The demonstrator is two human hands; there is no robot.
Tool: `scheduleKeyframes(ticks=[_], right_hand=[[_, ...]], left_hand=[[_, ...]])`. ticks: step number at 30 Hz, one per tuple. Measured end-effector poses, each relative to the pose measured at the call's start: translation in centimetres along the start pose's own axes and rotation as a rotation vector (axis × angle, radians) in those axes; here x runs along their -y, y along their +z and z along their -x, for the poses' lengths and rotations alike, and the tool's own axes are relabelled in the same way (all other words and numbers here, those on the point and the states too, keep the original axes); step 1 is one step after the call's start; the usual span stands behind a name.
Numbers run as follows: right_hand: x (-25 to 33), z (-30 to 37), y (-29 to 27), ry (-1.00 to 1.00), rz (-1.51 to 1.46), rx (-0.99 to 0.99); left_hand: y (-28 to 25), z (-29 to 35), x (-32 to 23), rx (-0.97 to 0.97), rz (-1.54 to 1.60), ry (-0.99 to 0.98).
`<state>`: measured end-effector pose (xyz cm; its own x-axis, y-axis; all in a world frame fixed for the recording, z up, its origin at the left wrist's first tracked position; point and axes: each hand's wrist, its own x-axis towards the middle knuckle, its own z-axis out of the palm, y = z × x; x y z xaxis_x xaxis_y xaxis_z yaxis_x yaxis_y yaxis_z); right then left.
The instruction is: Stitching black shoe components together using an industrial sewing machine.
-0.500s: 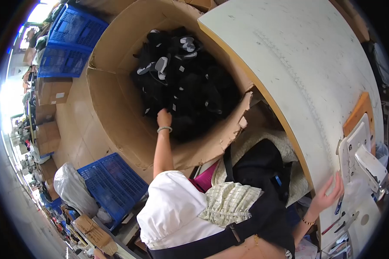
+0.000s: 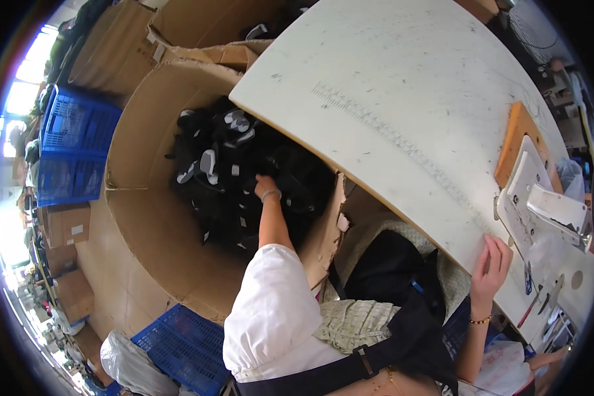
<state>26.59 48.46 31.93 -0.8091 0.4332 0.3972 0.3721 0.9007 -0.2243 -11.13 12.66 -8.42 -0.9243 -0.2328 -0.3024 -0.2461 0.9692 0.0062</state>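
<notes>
my left hand has moved from the near edge of the pile of black pieces to its middle; whether its fingers are clamped, i can't tell. my right hand, fingers slightly apart, stays by the pale surface. a cardboard box holds the pile; blue crates stand leftward.
</notes>
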Motion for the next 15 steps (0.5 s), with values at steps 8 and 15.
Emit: scheduleKeyframes(ticks=[8,15], right_hand=[[0.1,-0.5,-0.4,-0.025,-0.006,0.001],[1.6,-4.6,-2.8,-0.278,-0.270,-0.067]], left_hand=[[-17.9,5.2,8.1,-0.229,0.345,0.371],[-50.1,29.1,-0.1,-0.141,0.181,0.897]])
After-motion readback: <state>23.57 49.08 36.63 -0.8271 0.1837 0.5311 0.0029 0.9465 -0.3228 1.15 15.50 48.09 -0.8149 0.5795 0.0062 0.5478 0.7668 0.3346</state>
